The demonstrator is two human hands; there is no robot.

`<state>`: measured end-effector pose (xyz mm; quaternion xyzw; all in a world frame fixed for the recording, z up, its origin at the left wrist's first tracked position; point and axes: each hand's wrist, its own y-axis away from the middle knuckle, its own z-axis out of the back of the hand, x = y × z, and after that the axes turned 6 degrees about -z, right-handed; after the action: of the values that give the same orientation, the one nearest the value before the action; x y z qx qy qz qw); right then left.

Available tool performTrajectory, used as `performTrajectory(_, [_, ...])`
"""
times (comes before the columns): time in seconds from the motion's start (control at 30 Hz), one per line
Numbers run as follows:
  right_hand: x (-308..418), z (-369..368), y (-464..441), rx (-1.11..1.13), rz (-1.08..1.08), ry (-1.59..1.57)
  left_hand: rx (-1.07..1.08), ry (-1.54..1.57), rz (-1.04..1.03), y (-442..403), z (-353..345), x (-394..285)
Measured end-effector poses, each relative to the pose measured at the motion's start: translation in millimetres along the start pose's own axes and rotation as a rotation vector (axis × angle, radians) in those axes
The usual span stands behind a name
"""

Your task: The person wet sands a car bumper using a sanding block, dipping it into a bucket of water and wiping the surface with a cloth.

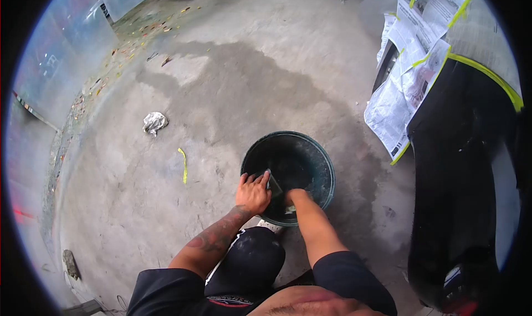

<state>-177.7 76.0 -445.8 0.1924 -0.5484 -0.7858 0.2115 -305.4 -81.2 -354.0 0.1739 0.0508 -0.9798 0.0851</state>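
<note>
Currently, left hand (254, 194) pinching dark block (274, 187) between thumb and fingers at left side of bucket (325, 169); right hand (298, 196) inside, fingers hidden, cannot tell grip.

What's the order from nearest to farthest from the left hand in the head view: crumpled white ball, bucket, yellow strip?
1. Bucket: nearest, with the left hand at its left rim.
2. Yellow strip: on the floor, left of the bucket.
3. Crumpled white ball: farthest, on the floor beyond the strip.
</note>
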Motion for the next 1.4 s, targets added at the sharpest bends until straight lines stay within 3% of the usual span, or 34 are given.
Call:
performTrajectory(0.1, [-1, -5, 9, -0.118, 0.156, -0.070, 0.007, -0.011, 0.003, -2, -6, 2])
performTrajectory(0.2, [-23, -9, 3, -0.197, 0.459, -0.443, -0.007, -0.044, -0.024, -1, -8, 5])
performTrajectory(0.27, [-35, 1, 48, -0.273, 0.482, -0.835, 0.007, -0.061, -0.035, -1, -8, 5])
performTrajectory(0.4, [-40, 20, 108, -0.592, 0.732, -1.367, 0.404, -0.081, 0.068, -16, 11, -9])
performTrajectory(0.43, [-36, 26, 129, -0.636, 0.758, -1.436, 0.410, 0.163, 0.177, -26, 19, -18])
performTrajectory(0.5, [-25, 28, 165, -0.716, 0.858, -1.557, 0.333, 1.342, 0.576, -49, 2, -32])
performTrajectory(0.53, [-22, 24, 168, -0.773, 0.815, -1.440, 0.260, 1.933, 0.769, -58, -10, -36])
performTrajectory(0.57, [-15, 15, 162, -1.081, 0.739, -1.165, 0.297, 2.083, 0.466, -64, -21, -39])
performTrajectory(0.6, [-10, 7, 155, -1.357, 0.641, -0.866, 0.273, 2.094, 0.456, -65, -34, -37])
performTrajectory(0.67, [-17, 4, 161, -1.265, 0.650, -0.891, 0.263, 2.121, 0.426, -64, -56, -35])
performTrajectory(0.7, [-24, 5, 168, -1.229, 0.627, -0.872, 0.261, 2.172, 0.426, -56, -35, -48])
performTrajectory(0.8, [-53, 12, 187, -1.147, 0.520, -0.716, 0.335, 1.888, 0.402, -47, -6, -67])
performTrajectory(0.83, [-66, 19, 199, -1.056, 0.520, -0.678, 0.320, 1.712, 0.245, -47, 0, -71])
performTrajectory(0.9, [-83, 28, 258, -1.136, 0.498, -0.566, 0.235, 1.215, -0.084, -45, 9, -79])
performTrajectory(1.0, [-116, 39, 367, -1.308, 0.321, -0.346, 0.284, 1.700, 0.374, -66, -2, -77])
performTrajectory(1.03, [-126, 38, 413, -1.378, 0.243, -0.268, 0.187, 1.620, 0.396, -67, 7, -88])
performTrajectory(1.13, [-156, 14, 528, -1.738, -0.015, 0.140, 0.114, 1.531, 0.254, -82, 22, -123])
performTrajectory(1.17, [-165, 5, 558, -1.832, -0.107, 0.265, 0.148, 1.349, 0.168, -102, 6, -118])
performTrajectory(1.2, [-175, -4, 583, -1.917, -0.199, 0.394, 0.097, 1.354, 0.046, -110, 16, -132])
performTrajectory(1.27, [-190, -21, 616, -2.006, -0.421, 0.554, -0.010, 1.351, -0.201, -114, 58, -179])
performTrajectory(1.33, [-218, -29, 623, -1.935, -0.728, 0.756, 0.027, 1.288, -0.301, -109, 105, -221])
performTrajectory(1.4, [-234, -21, 604, -1.920, -0.731, 0.796, -0.040, 1.278, -0.471, -119, 113, -253])
